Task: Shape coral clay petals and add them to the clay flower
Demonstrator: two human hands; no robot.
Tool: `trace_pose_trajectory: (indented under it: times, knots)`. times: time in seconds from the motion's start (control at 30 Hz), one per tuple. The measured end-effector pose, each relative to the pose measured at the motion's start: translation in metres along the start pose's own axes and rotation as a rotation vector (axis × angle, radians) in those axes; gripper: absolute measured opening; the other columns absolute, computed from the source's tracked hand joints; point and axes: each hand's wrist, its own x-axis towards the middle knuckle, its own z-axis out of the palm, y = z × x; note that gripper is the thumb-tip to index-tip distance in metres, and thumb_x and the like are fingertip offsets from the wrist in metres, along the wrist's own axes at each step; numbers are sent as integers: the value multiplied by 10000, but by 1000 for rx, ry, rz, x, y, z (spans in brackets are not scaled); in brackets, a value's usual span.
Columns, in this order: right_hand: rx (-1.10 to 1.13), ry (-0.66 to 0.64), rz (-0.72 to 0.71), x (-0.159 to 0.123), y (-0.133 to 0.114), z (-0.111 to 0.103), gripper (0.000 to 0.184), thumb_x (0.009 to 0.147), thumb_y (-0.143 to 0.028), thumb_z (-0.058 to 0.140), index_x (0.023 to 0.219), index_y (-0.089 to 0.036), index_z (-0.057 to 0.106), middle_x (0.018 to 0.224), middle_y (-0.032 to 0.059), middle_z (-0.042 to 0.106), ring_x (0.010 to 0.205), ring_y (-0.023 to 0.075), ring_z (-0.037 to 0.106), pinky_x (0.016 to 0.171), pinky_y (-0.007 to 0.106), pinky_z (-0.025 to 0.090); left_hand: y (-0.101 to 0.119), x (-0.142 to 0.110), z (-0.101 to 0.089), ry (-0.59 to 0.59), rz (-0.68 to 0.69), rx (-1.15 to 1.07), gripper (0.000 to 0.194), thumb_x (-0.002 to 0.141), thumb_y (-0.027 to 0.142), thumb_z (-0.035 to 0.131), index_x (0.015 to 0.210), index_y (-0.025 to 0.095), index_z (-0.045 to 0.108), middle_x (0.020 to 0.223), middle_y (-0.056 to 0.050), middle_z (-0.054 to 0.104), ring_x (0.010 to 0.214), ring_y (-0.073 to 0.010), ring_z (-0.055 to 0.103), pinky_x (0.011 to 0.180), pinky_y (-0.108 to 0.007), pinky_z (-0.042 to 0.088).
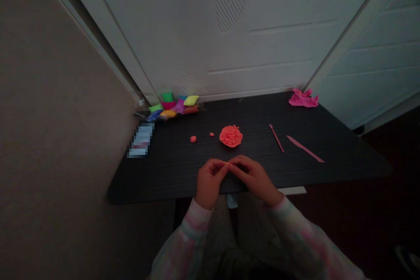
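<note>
My left hand (210,180) and my right hand (254,177) meet fingertip to fingertip above the front of the dark table. Between the pinched fingers shows a tiny piece of orange-pink modelling clay (228,164), mostly hidden by the fingertips. Just beyond them sits a small bowl-shaped clay piece (231,136), filled with short strips of the same colour. Left of it lie a very small clay bit (211,134) and a larger clay lump (193,139).
Two pink modelling tools, a thin stick (276,138) and a clay knife (305,148), lie on the right. Crumpled pink material (303,98) is at the back right corner. Colourful clay packets (169,106) and a blurred phone-like rectangle (141,140) are on the left of the table (164,179).
</note>
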Motion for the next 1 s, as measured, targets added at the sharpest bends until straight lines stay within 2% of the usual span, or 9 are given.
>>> trace_pose_trajectory:
  times: [0.07, 0.2, 0.3, 0.4, 0.6, 0.87, 1.0]
  knots:
    - [20, -6, 7, 0, 0, -1, 153, 766, -330, 559, 766, -189, 616, 757, 15, 590, 755, 146, 538, 698, 268, 410, -2, 1, -1, -20, -10, -14, 102, 605, 209, 696, 647, 152, 622, 629, 12, 621, 630, -114, 564, 657, -242, 444]
    - [67, 13, 38, 0, 1, -2, 176, 766, -351, 550, 729, -183, 587, 734, 5, 579, 713, 134, 534, 663, 258, 417, -3, 3, -2, -45, -34, -68, 170, 707, 307, 599, 778, 155, 624, 702, -16, 661, 689, -130, 605, 712, -278, 467]
    - [92, 24, 66, 0, 2, -2, 186, 762, -363, 550, 718, -185, 578, 703, -1, 585, 681, 129, 530, 632, 252, 421, 0, 2, -1, -68, -62, -64, 211, 666, 272, 640, 844, 160, 634, 759, -28, 686, 726, -146, 623, 735, -293, 473]
    - [108, 30, 86, -1, 3, -1, 181, 750, -364, 563, 733, -184, 584, 703, 4, 604, 688, 136, 544, 634, 257, 432, 4, -1, 0, -81, -78, -18, 178, 608, 220, 691, 771, 153, 666, 751, -29, 692, 725, -158, 622, 735, -289, 469]
    - [106, 28, 85, -2, 4, -1, 214, 776, -359, 528, 889, -192, 602, 836, 27, 643, 785, 150, 575, 716, 284, 447, 4, -1, 0, -73, -69, 18, 108, 641, 234, 668, 709, 151, 661, 723, -17, 677, 706, -139, 606, 721, -257, 450]
    - [41, 48, 71, 1, 3, 1, 143, 741, -324, 582, 762, -192, 634, 776, 19, 624, 759, 159, 563, 705, 288, 426, 2, -1, 4, -53, -60, -44, 242, 584, 135, 663, 786, 171, 534, 658, 30, 635, 629, -100, 590, 639, -216, 449]
    - [53, 84, 83, 2, 4, 1, 151, 773, -326, 538, 768, -188, 599, 765, 14, 620, 734, 148, 560, 686, 279, 428, 5, -1, 6, -63, -70, -31, 169, 593, 159, 669, 730, 158, 570, 673, 11, 635, 642, -108, 590, 648, -227, 458]
